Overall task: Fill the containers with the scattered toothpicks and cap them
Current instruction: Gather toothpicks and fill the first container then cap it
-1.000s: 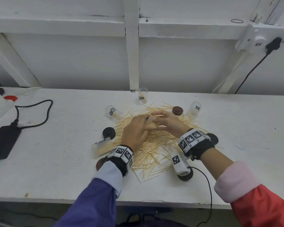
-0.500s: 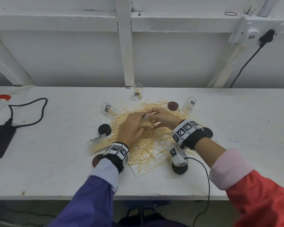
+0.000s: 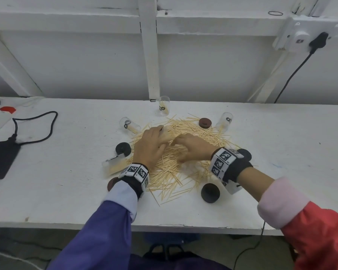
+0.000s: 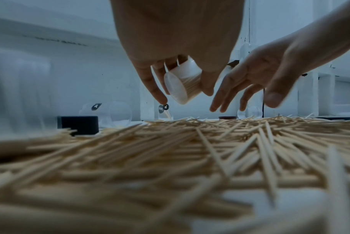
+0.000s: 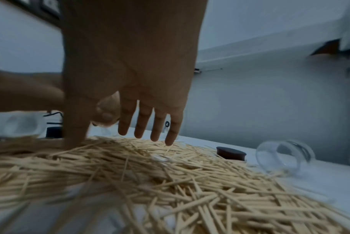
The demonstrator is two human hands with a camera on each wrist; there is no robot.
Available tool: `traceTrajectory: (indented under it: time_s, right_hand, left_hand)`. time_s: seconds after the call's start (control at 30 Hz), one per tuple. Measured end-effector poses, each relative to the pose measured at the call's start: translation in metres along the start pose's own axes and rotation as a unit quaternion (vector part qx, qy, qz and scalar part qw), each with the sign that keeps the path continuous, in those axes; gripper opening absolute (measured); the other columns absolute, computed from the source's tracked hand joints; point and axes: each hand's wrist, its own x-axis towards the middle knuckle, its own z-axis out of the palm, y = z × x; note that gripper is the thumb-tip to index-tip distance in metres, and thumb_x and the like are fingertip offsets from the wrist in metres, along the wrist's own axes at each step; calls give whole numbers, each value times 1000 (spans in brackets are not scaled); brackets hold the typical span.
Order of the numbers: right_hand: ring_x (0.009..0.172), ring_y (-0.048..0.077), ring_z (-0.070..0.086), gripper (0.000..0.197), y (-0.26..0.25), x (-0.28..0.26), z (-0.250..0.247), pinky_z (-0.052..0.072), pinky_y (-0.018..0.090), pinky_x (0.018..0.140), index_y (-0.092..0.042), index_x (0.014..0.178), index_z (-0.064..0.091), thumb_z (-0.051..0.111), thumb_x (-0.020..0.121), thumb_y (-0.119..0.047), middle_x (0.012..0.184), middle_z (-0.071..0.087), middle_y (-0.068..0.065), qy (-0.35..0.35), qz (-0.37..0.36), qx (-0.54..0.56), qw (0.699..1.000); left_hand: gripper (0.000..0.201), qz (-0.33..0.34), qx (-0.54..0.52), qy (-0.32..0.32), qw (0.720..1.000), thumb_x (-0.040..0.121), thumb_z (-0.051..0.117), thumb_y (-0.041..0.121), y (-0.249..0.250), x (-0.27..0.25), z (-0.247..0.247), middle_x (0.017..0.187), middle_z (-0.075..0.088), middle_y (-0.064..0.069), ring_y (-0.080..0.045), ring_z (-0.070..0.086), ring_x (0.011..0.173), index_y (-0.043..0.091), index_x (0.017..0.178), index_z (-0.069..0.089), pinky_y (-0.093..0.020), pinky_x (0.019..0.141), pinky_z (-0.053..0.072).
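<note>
The white table [image 3: 47,172] stretches in front of me, and the heap of toothpicks [image 3: 183,172] sprawls across its middle, sticks lying every which way. My two hands work above the far half of that heap.

My left hand [image 3: 150,147] curls its fingers and thumb round a clear container [image 4: 183,85] packed with toothpicks. In the left wrist view I hold it off the pile and tilted, its long axis slanting, the closed flat bottom turned down and back toward my wrist. The head view shows the toothpick ends at its other end poking up and away from me. My little finger sticks out straight below it.

My right hand [image 3: 193,147] is just beside the left, nearly touching it, with fingers [image 5: 142,126] spread and mostly straight, pointing down at the heap. It grips nothing. My thumb tip reaches into the toothpicks, while the other fingertips hang just above them; whether the little finger touches, I cannot tell.

Other containers ring the pile: one upright [image 3: 164,106] at the far edge, one lying on its side far left [image 3: 129,124], another tipped far right [image 3: 223,121], and one full [image 3: 114,165] lying near my left wrist. Dark round caps [image 3: 210,192] sit about the pile's edge.
</note>
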Motion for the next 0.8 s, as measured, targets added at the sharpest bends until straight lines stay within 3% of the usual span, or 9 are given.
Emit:
traceTrajectory:
  time_s: [0.1,0.17,0.3,0.5,0.8]
  right_hand:
    - [124,18,40,84,-4,6,8,36,39,102,-20,142,38,74,73,-53,137,46,-3,-42,-30,-81,995]
    - [122,19,42,89,-5,9,14,34,40,102,-19,144,34,72,73,-56,134,46,-2,-50,-34,-116,991]
    - [112,19,45,76,-3,14,20,33,38,97,-18,139,41,67,78,-55,121,49,-1,-27,-40,-125,991]
    - [107,20,50,44,0,17,20,38,36,89,-21,126,56,60,87,-43,115,55,1,16,-79,-148,986]
    - [105,24,52,50,0,17,17,39,36,86,-12,129,51,58,91,-44,115,56,6,-4,-107,-186,977]
  left_hand:
    - [58,-10,10,-5,1000,93,59,40,0,0,-2,132,51,0,-19,46,122,19,142,39,-37,77,46]
    - [58,-17,16,-10,1000,92,59,40,0,0,-2,131,51,-1,-20,46,122,19,142,39,-39,77,47]
    - [59,-27,27,-11,999,92,59,41,1,0,-3,132,51,-1,-20,46,122,19,143,38,-38,77,47]
    - [60,-30,34,-8,999,93,57,41,2,0,-3,134,49,0,-19,44,124,19,144,37,-36,78,45]
    - [59,-42,19,-12,999,93,57,43,2,0,-1,133,51,-1,-20,46,124,19,143,38,-42,82,49]
